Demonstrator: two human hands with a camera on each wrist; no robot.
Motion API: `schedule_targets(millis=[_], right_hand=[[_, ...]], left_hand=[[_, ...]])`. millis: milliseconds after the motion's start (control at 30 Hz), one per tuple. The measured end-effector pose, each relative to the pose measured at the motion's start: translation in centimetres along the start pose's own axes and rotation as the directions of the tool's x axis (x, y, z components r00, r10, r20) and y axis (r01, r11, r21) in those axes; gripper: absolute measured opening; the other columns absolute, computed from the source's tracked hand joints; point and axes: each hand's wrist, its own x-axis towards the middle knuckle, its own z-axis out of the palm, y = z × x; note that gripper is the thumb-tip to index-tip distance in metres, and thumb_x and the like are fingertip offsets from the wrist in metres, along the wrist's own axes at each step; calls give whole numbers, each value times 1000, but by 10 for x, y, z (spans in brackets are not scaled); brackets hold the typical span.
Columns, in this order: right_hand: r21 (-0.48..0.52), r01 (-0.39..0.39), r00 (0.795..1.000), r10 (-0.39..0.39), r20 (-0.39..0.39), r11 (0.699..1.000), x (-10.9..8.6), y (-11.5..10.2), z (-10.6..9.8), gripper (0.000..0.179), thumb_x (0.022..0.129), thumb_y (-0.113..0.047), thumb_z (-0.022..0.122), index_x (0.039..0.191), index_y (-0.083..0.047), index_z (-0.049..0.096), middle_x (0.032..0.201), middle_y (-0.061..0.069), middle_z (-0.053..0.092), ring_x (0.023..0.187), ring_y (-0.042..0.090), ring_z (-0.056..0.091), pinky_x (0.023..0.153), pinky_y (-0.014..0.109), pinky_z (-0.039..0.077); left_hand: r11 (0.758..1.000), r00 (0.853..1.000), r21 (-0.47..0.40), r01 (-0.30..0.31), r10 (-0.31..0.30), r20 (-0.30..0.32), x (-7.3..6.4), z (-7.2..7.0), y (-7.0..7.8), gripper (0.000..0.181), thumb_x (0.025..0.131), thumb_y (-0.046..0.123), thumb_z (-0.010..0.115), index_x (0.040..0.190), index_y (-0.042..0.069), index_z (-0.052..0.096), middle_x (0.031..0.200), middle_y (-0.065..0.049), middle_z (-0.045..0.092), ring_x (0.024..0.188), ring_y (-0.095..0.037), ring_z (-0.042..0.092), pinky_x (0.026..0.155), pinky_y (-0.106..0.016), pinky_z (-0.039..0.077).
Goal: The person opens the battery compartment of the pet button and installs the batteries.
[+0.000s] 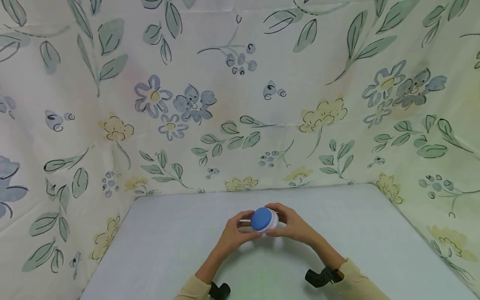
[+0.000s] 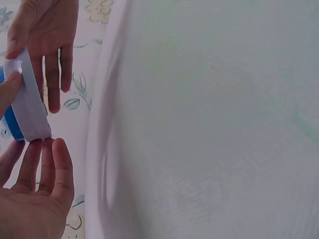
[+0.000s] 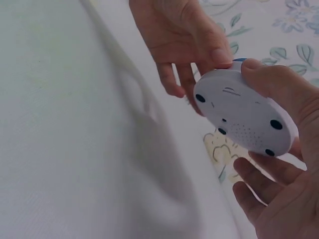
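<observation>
A round white sound button (image 1: 264,219) with a blue top is held up between both hands, its blue face tilted toward the head camera. My left hand (image 1: 234,233) grips its left side, thumb below and fingers above in the head view. From the other side my right hand (image 1: 294,227) holds the rim between thumb and fingers. The right wrist view shows the button's white underside (image 3: 241,112), with small speaker holes and several dark round feet. In the left wrist view, the left fingertips (image 2: 35,154) touch the white edge.
A white-covered table (image 1: 180,233) lies beneath the hands. Behind it and along both sides hangs floral cloth (image 1: 240,100). Black devices sit on the left wrist (image 1: 219,291) and the right wrist (image 1: 322,277), below beige sleeves.
</observation>
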Motion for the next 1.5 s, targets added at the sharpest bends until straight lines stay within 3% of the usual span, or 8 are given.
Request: schedule_targets(millis=[267,500,833,1133,1500], right_hand=[[-26,-55,998,56,8,998,-3,8,4,74,83,-21,88,145,-10,49,139,6,56,128,27,54,107,50,41],[-98,-85,996,81,-47,992,-5,12,4,76,79,-27,91,141,-7,52,136,9,56,121,30,55,105,52,43],[-40,-126,990,123,-71,991,-5,15,4,76,76,-16,93,140,-2,55,135,13,58,119,33,56,102,54,45],[-117,-186,981,177,-79,976,1,25,2,75,75,-26,94,137,-5,58,132,9,60,118,28,58,101,48,47],[-174,-204,977,190,-96,963,2,33,9,76,71,-23,96,133,-1,58,126,9,62,113,28,60,99,48,48]], left_hand=[[999,999,20,-44,45,-18,2,0,8,60,84,6,85,138,3,58,136,-13,58,118,-34,59,93,-47,53],[999,999,31,-44,44,11,1,1,30,58,84,-1,83,135,-8,57,132,-24,57,117,-44,58,93,-54,51],[999,999,54,-2,0,54,13,-3,-2,63,83,7,86,139,2,58,132,-15,59,115,-34,62,95,-44,52],[989,997,147,24,-34,65,23,-4,-7,62,81,11,88,136,3,61,132,-12,61,115,-31,62,95,-40,52],[972,992,220,82,-101,75,28,-3,-15,60,78,7,90,132,1,64,128,-12,63,113,-30,63,91,-39,54]])
